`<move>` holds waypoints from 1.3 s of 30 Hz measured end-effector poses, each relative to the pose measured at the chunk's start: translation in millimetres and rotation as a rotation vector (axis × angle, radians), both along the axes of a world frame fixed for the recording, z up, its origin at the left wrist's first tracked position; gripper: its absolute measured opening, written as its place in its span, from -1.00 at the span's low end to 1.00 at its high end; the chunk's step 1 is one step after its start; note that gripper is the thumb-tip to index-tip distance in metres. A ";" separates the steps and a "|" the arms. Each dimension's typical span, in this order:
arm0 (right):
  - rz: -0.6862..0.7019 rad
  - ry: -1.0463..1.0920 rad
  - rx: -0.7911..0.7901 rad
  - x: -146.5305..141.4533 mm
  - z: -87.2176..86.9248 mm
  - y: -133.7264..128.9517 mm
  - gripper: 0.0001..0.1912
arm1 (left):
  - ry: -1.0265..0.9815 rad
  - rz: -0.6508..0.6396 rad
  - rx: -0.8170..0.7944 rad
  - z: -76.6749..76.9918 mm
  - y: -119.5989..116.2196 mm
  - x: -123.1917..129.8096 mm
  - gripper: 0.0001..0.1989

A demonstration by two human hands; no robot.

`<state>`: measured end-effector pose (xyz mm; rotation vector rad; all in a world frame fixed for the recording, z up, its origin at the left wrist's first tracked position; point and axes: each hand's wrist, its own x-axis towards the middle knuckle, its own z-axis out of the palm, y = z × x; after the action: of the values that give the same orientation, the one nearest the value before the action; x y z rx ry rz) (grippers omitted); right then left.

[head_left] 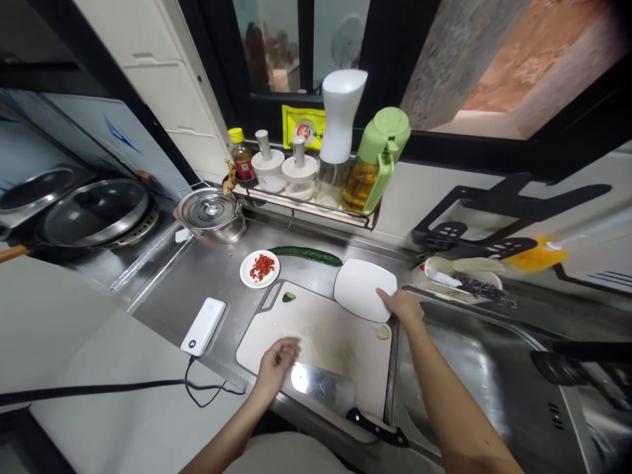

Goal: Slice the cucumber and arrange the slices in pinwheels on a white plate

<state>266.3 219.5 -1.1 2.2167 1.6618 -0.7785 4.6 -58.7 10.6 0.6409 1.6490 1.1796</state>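
Observation:
My right hand pinches the right edge of a white squarish plate, which lies over the top right of the pale cutting board. Above the board's left part is my left hand, its fingers curled and slightly blurred, with what they hold, if anything, hidden. A cleaver with a black handle lies along the board's front edge. Two cut pieces rest on the board: a green cucumber end and a pale piece. Behind the board are a whole cucumber and a small plate of chopped red bits.
A steel pot stands back left, near a wok. A white power bank with a cable lies left of the board. Behind, a rack holds seasoning containers. The sink is right.

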 end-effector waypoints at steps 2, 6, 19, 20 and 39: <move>0.027 -0.009 -0.024 -0.4 -0.2 1.0 -0.19 | 0.134 0.002 0.017 -2.6 6.3 -6.3 -0.65; 0.053 -0.033 -0.032 -2.1 1.5 3.3 -0.20 | 0.473 0.027 0.058 -10.1 29.4 -25.4 -0.73; 0.420 0.092 0.280 -13.6 52.9 -115.5 -0.58 | 0.966 -0.019 0.115 -49.5 99.5 -47.4 -0.72; 0.511 0.168 0.246 -13.8 52.5 -139.2 -0.62 | 0.975 -0.026 0.122 -50.1 101.5 -49.9 -0.74; 0.877 0.219 0.097 -21.9 45.0 -276.2 -0.75 | 0.356 -0.110 0.191 1.8 -22.0 -23.1 -0.64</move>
<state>244.4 -56.7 43.9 1.2210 2.5032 -0.6929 -18.5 -80.7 12.4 1.1008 1.7770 1.2015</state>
